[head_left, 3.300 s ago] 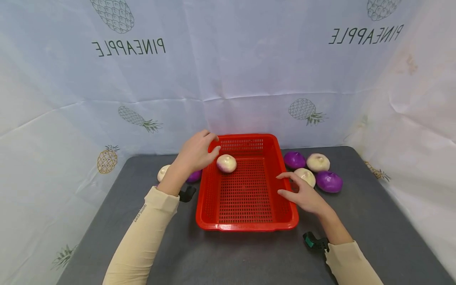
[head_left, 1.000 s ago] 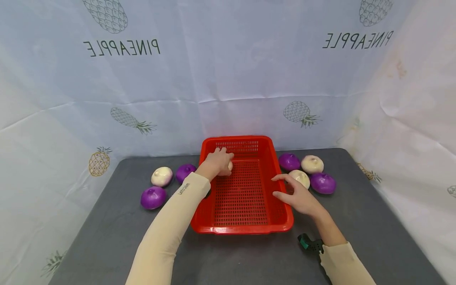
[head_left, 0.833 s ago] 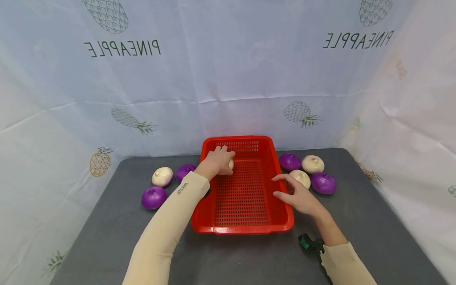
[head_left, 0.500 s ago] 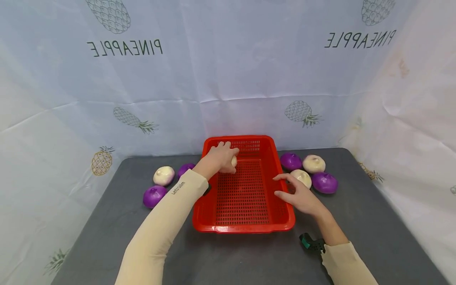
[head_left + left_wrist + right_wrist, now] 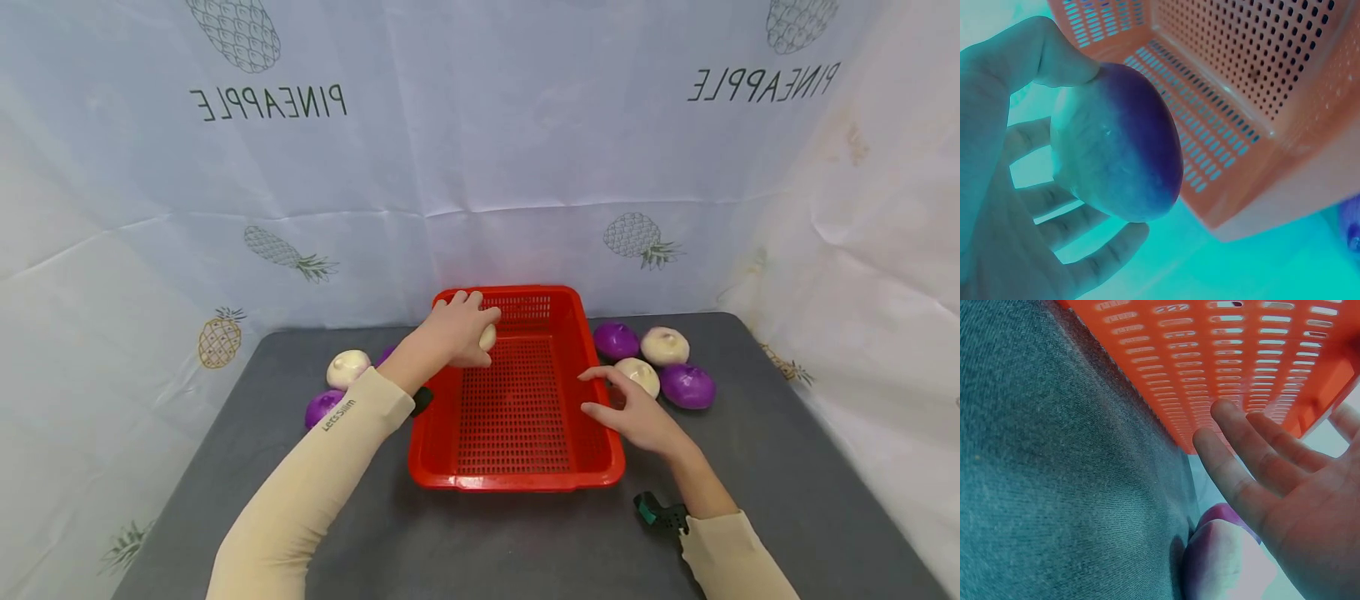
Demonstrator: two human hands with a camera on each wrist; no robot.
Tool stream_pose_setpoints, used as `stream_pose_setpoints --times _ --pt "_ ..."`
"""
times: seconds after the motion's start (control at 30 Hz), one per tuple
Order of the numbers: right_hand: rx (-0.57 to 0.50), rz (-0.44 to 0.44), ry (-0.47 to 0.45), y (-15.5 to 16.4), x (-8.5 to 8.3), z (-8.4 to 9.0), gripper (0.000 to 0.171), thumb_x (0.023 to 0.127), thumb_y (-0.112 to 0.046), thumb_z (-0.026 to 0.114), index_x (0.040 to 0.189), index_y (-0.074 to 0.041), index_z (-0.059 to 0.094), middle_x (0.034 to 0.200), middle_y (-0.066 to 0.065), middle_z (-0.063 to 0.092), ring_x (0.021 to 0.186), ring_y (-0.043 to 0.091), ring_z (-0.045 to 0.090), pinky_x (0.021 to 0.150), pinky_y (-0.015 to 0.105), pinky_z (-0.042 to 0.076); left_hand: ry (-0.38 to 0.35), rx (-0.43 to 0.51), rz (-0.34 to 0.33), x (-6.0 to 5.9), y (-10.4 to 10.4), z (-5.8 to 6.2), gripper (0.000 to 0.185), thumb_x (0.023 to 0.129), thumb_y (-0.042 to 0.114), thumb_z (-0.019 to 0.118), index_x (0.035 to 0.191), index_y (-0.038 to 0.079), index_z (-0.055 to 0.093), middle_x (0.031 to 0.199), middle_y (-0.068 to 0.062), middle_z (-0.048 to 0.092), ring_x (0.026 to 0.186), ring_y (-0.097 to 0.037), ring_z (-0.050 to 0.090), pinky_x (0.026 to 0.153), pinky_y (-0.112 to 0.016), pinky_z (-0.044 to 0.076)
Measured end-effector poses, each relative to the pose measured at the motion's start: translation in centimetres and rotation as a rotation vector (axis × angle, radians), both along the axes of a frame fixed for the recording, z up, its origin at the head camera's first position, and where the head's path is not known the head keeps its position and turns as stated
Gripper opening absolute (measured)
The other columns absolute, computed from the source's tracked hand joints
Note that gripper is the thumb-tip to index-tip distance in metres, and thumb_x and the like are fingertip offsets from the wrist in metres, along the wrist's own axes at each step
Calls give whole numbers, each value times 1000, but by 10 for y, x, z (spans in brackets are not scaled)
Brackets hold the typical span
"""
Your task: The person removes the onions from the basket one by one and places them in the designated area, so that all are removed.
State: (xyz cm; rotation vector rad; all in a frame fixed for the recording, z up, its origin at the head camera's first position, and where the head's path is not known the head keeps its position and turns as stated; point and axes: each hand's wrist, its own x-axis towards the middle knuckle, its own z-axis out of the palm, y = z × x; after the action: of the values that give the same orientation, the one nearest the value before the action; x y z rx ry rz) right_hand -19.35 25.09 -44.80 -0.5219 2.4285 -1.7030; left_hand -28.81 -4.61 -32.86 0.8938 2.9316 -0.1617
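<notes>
Since the earliest frame the left hand (image 5: pixel 455 333) has closed over the white-and-purple onion (image 5: pixel 487 337) and now lifts it at the basket's (image 5: pixel 517 480) far left corner, centre of the frame. The wrist view shows fingers and thumb wrapped round it, securing the round bulb. The right hand (image 5: pixel 636 410), fingers relaxed and spread, rests against the basket's right wall, apparently steadying it. More onions (image 5: pixel 663 345) lie at right.

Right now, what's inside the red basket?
The red basket shows only its bare perforated floor. The left hand grips a white onion over its far left corner, lifted in the left wrist view; the floor under that hand is covered.
</notes>
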Motion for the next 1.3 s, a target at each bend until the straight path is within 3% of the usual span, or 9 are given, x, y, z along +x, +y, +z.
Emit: stream_pose_setpoints --times 0.37,0.7,0.93,1.07,1.3 --pt "-8 -5 4 -2 -1 -4 42 98 -17 68 134 -6 50 133 25 50 105 38 62 72 39 63 57 116 -31 19 -26 13 53 81 32 72 130 20 59 122 -9 51 112 -28 45 84 -47 47" --pt "-4 -10 -6 -4 0 -2 42 97 -17 68 134 -6 50 133 26 50 105 38 63 73 39 63 89 149 -35 37 -54 15 56 80 30 72 133 17 60 122 -9 51 109 -29 46 80 -46 46" --pt "0 -11 -10 -1 1 0 44 98 -17 67 135 -4 49 134 27 49 104 38 64 72 40 63 107 238 -27 45 -78 17 52 77 26 70 127 15 62 118 -10 53 106 -29 48 73 -45 47" --pt "-3 -5 -10 -1 1 -1 44 98 -17 67 135 -4 48 134 27 49 104 37 64 72 39 63 88 281 11 48 -98 12 54 77 25 71 129 14 62 117 -11 53 103 -30 48 71 -43 45" --pt "-1 -2 -16 -1 -1 -3 43 98 -18 68 136 -7 49 135 26 49 104 37 64 73 40 63 37 336 116 52 -131 -11 55 76 24 73 129 12 63 120 -14 53 107 -33 48 76 -49 48"
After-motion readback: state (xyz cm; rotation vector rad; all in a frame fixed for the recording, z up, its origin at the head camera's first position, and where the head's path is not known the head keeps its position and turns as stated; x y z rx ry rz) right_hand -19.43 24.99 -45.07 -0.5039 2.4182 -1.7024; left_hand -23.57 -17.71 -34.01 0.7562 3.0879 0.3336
